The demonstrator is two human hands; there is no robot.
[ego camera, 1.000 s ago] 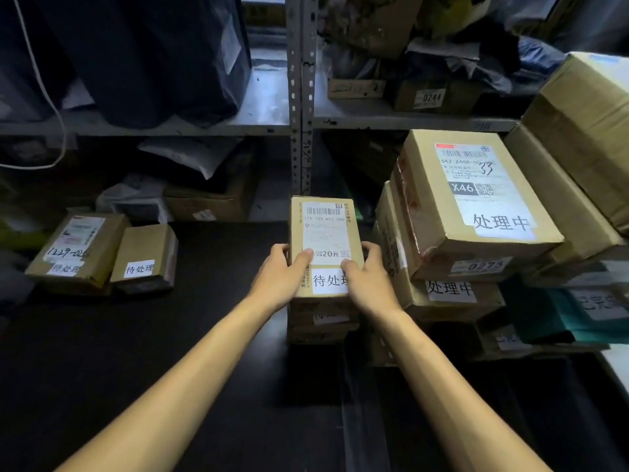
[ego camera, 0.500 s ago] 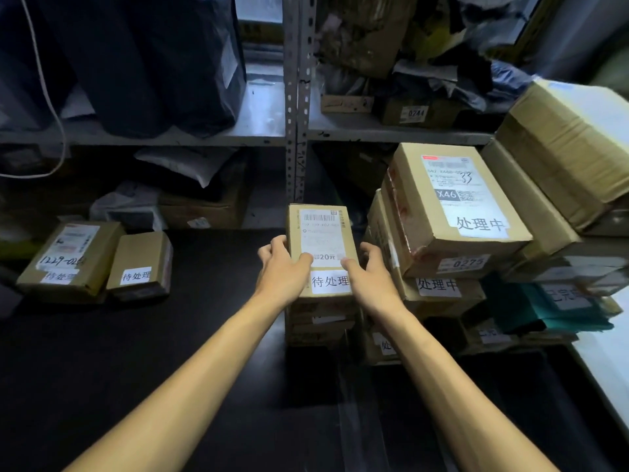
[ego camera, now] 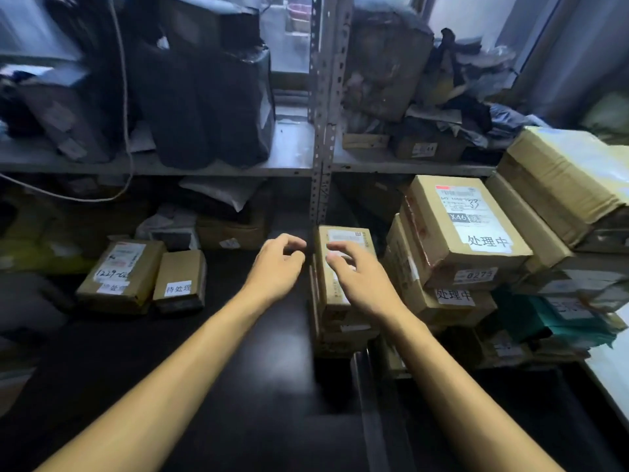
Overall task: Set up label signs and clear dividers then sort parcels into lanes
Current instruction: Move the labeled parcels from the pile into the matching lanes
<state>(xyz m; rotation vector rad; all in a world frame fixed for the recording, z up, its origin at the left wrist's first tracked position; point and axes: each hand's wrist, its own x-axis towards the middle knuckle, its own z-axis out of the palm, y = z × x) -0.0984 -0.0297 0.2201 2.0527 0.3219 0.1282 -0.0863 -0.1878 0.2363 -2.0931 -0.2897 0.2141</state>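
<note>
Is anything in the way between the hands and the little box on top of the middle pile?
Nothing visible. The left hand is just beside the top box, with only a bare gap between them. The right hand is over its lid; contact is unclear.

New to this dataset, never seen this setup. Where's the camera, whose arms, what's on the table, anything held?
No machine: a person sorts parcels bare-handed; one wide camera on their head looks down along both arms. The left hand hangs beside the top box of a small stack, fingers loosely curled, holding nothing. The right hand is above that box, fingers relaxed; blur hides any touch. On the dark table, two labelled boxes lie left, a taller labelled pile stands right. Shelves behind hold bags.
</note>
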